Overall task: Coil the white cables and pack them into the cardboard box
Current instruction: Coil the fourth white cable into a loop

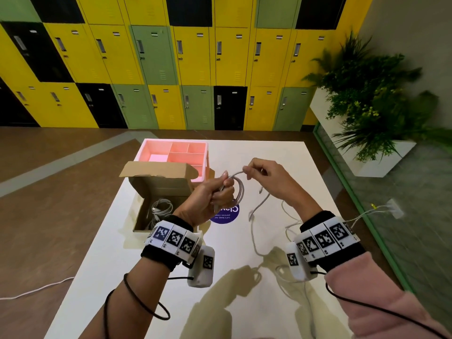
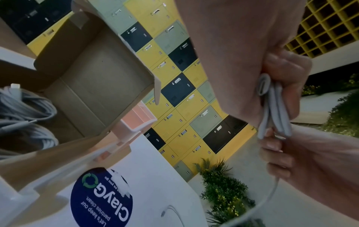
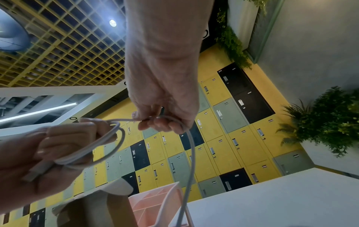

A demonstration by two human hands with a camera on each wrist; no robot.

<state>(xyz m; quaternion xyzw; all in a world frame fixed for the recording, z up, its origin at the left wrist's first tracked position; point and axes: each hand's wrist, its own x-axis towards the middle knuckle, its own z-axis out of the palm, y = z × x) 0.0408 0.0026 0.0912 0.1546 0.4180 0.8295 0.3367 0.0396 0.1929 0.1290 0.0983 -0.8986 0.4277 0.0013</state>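
Observation:
My left hand [image 1: 217, 192] grips a small coil of white cable [image 1: 238, 189] above the white table [image 1: 281, 155]; in the left wrist view its loops [image 2: 276, 110] are bunched in the curled fingers. My right hand [image 1: 259, 171] pinches the same cable's running strand [image 3: 191, 153] just right of the coil. The strand's loose tail [image 1: 254, 228] hangs down to the table. An open cardboard box [image 1: 156, 184] stands left of my left hand, with coiled white cables [image 1: 159, 207] inside it, also in the left wrist view [image 2: 23, 107].
A pink divided tray [image 1: 176, 152] sits behind the box. A blue round sticker [image 1: 226, 214] lies on the table under my left hand. More white cable [image 1: 289, 226] lies by my right wrist. Lockers [image 1: 156, 57] line the far wall; plants [image 1: 367, 99] stand at right.

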